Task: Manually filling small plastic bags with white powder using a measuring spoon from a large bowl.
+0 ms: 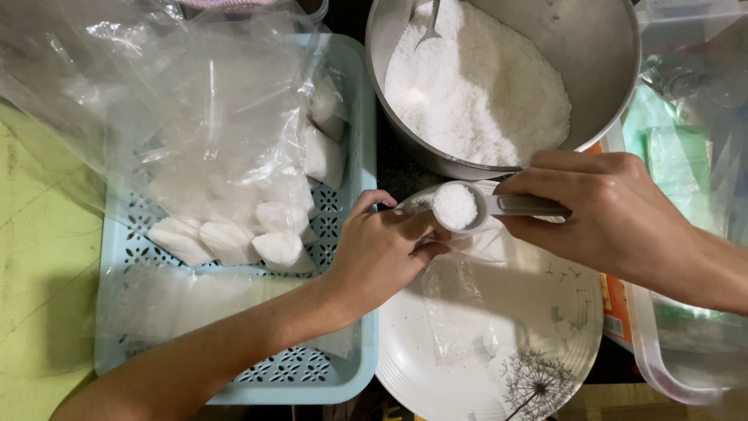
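**Two hands, one level measure over a small bag**

Two hands meet above a white plate (538, 312), just in front of a large steel bowl (600, 54). The right hand (615, 214) is closed around the handle of a round measuring scoop (461, 209), held level so that its heap of white granules (455, 206) stays in the cup. The left hand (382, 253) is pinched shut on the mouth of a small clear bag (460, 308). The bag's mouth lies directly beneath the scoop, while its body trails flat across the plate — apparently so that the plate catches any stray grains.

The steel bowl holds a deep mound of the same white granules (483, 86), with the tip of a metal utensil (430, 27) resting in it. The bowl stands close to the scoop, so the reach between the two is short.

To the left sits a pale blue perforated basket (343, 366). Filled white packets (234, 238) lie in a row inside it, partly covered by a large sheet of loose clear plastic (171, 101). The basket touches the plate's left side — near enough for the left hand to reach it.

A clear plastic bin (662, 374) stands at the right edge, its contents blurred behind the wall. The yellow-green worktop (39, 257) shows at far left.
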